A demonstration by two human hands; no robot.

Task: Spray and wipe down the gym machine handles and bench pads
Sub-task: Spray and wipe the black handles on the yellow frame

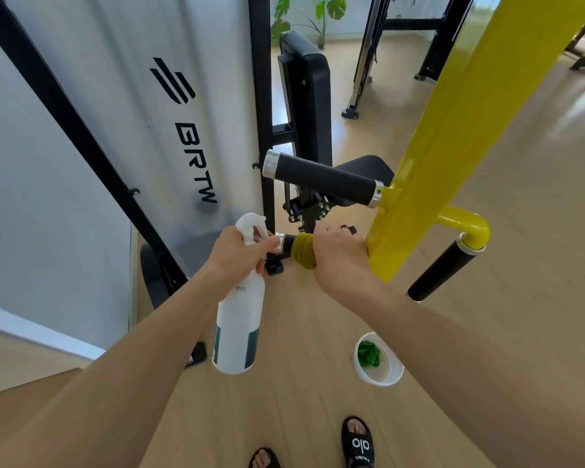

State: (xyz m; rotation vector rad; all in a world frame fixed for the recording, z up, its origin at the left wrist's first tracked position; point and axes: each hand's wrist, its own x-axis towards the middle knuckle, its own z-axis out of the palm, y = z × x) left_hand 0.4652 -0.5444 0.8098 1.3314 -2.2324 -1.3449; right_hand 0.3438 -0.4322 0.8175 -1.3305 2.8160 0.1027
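Against the inner face of the slanted yellow steel frame post (453, 157), a short black rubber-gripped handle (286, 243) was seen to project leftward, its long axis lying nearly level and pointing away from the post toward the translucent grey shroud panel (132, 113) of the machine. Most of that handle was hidden: an olive-yellow cloth (303, 251) was wrapped round it, and the right hand (340, 255) was closed over the cloth, gripping cloth and handle together just beside the post. Only the chrome end cap and a narrow band of black grip were left showing at the free end, farthest from the post. The right hand was therefore the nearer one, already on the handle; any further wiping stroke would, it was judged, have to run along that axis, outward from the post to the cap.

The left hand (238, 253) was closed round the neck of a white plastic spray bottle (238, 319), held upright just beyond the handle's free end, its nozzle turned toward the cap.

Above, on the same post, a longer black handle with chrome collars (321, 177) lay bare and matt, and a third black grip (439, 271) hung on the far side of the post. Neither could be judged wet or dry.
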